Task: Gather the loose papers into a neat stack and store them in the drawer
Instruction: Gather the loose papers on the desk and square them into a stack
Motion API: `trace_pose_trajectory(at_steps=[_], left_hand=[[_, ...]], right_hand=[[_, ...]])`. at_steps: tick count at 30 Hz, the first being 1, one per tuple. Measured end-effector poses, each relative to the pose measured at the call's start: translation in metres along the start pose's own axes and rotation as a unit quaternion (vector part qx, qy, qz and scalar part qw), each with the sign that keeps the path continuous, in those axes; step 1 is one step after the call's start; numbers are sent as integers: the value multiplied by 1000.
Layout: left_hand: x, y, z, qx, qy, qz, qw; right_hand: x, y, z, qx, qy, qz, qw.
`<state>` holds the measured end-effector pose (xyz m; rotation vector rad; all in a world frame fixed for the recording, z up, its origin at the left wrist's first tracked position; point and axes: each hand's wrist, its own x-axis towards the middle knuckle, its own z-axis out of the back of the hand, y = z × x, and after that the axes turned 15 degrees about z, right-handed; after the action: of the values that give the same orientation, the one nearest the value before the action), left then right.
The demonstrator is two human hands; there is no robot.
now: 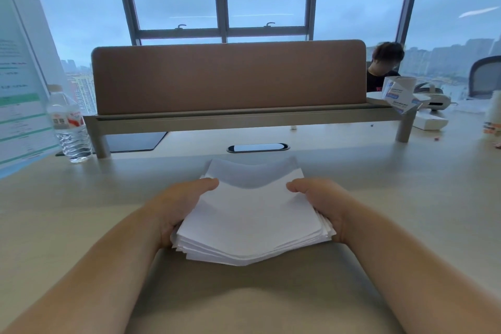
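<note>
White loose paper sheets lie gathered, edges still uneven, gripped at both sides by left hand and right hand over beige table; squaring and drawer storage remain, no drawer visible.

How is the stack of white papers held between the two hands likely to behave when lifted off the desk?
Probably floppy: the paper stack already bows where the left hand and right hand squeeze its sides. Sheets may slide apart, since the near edges are fanned unevenly. It looks thick enough to weigh a little, so supporting it from below seems wise.
</note>
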<state>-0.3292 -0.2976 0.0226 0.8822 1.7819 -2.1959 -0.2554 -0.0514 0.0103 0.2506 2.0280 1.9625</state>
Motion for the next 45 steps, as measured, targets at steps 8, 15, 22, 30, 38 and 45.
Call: trace_pose_trajectory(at_steps=[8, 15, 22, 30, 38, 45], left_hand=[[5, 1, 6, -9, 11, -3, 1000], [3, -7, 11, -114, 48, -31, 992], [5, -6, 6, -94, 2, -59, 994], [2, -5, 16, -91, -43, -110, 989], [-6, -2, 9, -84, -44, -78, 992], [-14, -5, 1, -3, -13, -36, 999]], right_hand=[[9, -4, 7, -80, 21, 50, 995], [9, 4, 20, 4, 61, 56, 997], [2, 9, 12, 46, 73, 73, 994], [2, 9, 16, 59, 70, 22, 996], [4, 5, 15, 51, 73, 10, 996], [3, 5, 16, 40, 81, -6, 996]])
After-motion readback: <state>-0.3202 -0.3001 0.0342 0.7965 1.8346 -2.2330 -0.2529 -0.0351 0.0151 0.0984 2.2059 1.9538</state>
